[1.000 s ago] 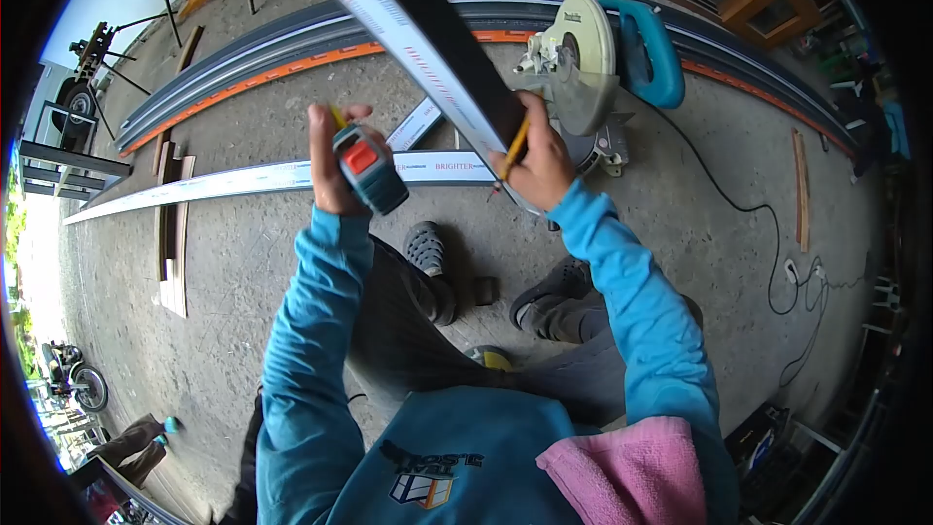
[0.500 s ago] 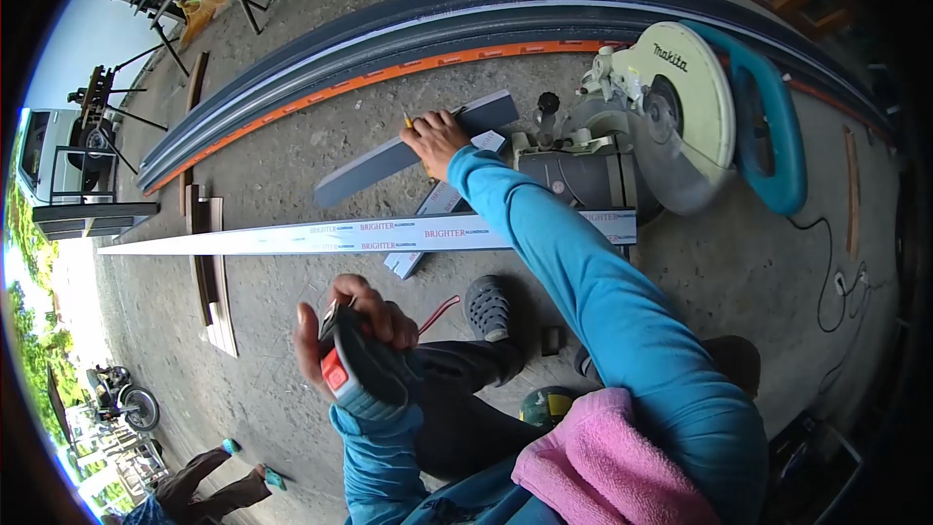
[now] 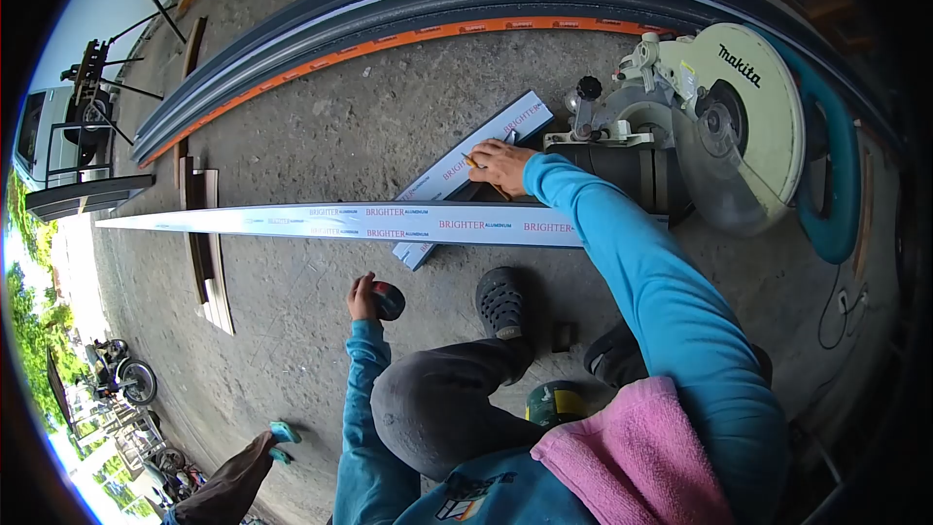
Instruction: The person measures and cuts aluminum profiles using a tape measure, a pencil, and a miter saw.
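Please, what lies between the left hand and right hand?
Between the left hand and right hand lies the long bar, with the short bar crossing beneath it, in the head view.

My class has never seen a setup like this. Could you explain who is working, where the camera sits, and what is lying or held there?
There is no robot: a person works with two bare hands. The one camera is worn on the head, looking forward and down.

On the grey concrete floor, a long white-faced aluminium bar crosses over a shorter white-faced bar. A cream-and-teal Makita saw stands at the right.

The left hand holds a dark, rounded tape measure. The right hand is at the shorter bar, with what looks like a yellow pencil.
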`<state>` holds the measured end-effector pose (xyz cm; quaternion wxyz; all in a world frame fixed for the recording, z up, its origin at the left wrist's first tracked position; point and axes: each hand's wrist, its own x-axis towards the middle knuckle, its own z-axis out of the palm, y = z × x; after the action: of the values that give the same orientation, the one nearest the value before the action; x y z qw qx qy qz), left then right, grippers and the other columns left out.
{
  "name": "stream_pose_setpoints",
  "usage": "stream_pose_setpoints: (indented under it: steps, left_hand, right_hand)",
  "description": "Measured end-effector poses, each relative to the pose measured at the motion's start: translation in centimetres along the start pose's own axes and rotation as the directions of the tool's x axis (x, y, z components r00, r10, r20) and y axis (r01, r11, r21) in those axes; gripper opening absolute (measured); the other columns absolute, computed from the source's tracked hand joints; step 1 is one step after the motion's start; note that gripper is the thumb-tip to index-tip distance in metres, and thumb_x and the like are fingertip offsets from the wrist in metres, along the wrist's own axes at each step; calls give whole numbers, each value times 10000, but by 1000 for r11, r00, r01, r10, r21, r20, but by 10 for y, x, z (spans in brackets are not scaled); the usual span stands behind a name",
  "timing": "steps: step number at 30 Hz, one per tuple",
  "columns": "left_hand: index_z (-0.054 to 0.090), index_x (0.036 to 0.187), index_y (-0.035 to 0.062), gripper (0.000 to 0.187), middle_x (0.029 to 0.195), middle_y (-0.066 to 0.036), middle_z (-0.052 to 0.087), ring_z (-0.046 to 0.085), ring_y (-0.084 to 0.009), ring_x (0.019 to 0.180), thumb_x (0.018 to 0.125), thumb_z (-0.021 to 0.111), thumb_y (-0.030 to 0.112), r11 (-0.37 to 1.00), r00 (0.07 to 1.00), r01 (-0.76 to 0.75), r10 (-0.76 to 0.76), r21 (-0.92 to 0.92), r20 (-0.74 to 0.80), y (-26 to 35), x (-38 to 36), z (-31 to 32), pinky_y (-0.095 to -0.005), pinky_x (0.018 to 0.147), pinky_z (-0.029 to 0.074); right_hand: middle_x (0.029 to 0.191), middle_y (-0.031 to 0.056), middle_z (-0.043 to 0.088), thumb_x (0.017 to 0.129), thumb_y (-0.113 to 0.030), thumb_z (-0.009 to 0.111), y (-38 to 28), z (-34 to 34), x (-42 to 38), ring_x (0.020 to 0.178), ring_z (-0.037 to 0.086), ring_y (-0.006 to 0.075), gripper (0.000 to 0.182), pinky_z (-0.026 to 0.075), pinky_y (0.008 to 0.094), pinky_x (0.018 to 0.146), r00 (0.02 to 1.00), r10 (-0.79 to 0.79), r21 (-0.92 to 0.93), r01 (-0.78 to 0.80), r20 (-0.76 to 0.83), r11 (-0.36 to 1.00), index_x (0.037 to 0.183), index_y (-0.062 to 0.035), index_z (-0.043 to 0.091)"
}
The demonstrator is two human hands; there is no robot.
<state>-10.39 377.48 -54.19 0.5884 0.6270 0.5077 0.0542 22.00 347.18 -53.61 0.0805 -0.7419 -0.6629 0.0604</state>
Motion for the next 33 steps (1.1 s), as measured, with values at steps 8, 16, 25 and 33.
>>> stream_pose_setpoints:
  steps: [8, 16, 25, 33]
  left_hand:
    - [577, 1170, 30, 487, 994, -105, 636, 607, -179, 774, 884, 604, 423, 974, 966, 217, -224, 64, 126, 13, 38, 67, -291, 615, 491]
    - [384, 1373, 48, 622, 1315, -117, 477, 517, -236, 1146, 891, 611, 369, 892, 821, 429, -322, -139, 472, 13, 9, 53, -367, 858, 507]
    - [467, 1298, 23, 516, 1153, -101, 600, 636, -206, 941, 903, 607, 324, 831, 863, 473, -371, -292, 343, -7, -44, 20, -311, 764, 538]
    - [501, 1273, 59, 435, 1139, -77, 620, 630, -215, 967, 911, 596, 280, 725, 898, 421, -420, -545, 133, -150, -156, -160, -337, 806, 532]
  right_hand:
    - [1305, 189, 470, 766, -247, 691, 34, -11, 9, 1304, 301, 449, 521, 209, 579, 1079, 475, 880, 172, -866, -8, 470, 1194, -84, 441]
    - [1202, 114, 515, 740, -188, 710, 30, -25, 14, 1257, 393, 314, 405, 255, 577, 1030, 638, 752, 169, -770, 169, 615, 1077, -147, 491]
    - [971, 109, 545, 711, -91, 679, -6, -37, 13, 1021, 519, 317, 314, 413, 443, 867, 824, 567, 497, -496, 10, 712, 928, -112, 454]
    - [946, 112, 563, 755, -36, 685, -97, -108, -65, 890, 577, 205, 275, 471, 346, 788, 693, 658, 805, -192, -294, 562, 910, -48, 458]
